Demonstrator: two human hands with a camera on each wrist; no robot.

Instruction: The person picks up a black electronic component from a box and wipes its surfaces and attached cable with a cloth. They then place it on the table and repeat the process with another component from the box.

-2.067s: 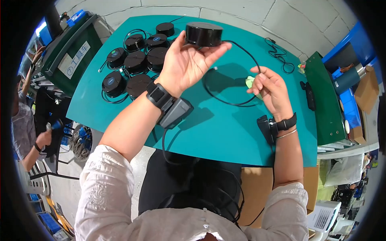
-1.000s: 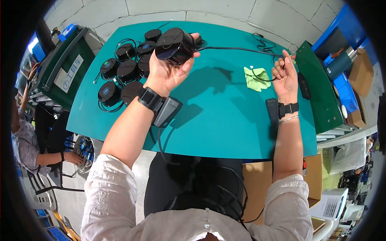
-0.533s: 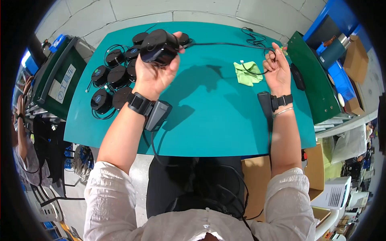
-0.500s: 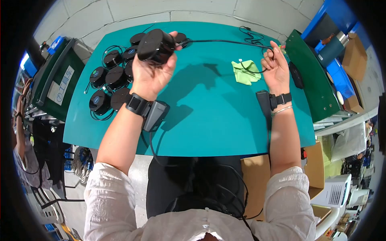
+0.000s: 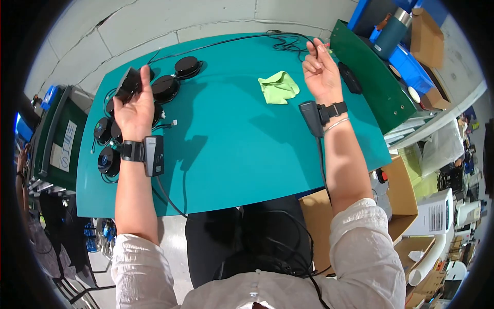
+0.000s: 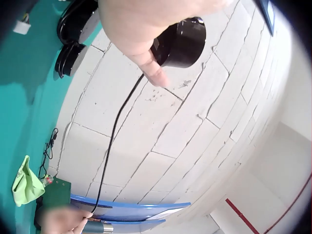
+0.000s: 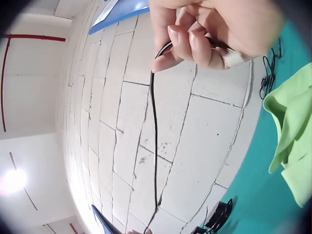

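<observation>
My left hand holds a glossy black, puck-shaped device up at the far left of the table. In the left wrist view the device shows partly behind the palm. A thin black cable runs from it across to my right hand. There the thumb and curled fingers pinch the cable, and a small white piece shows by the fingers. Several similar black devices with coiled cables, such as one and another, stand on the left of the green table.
A light green cloth lies near my right hand. Behind it is a loose black cable coil, with a dark pouch-like item beside a green cabinet. A block wall borders the table's back.
My left hand has carried the device leftward over the other devices and turned it. The cable now stretches longer between the hands. The view has turned, and the cloth appears farther left.
</observation>
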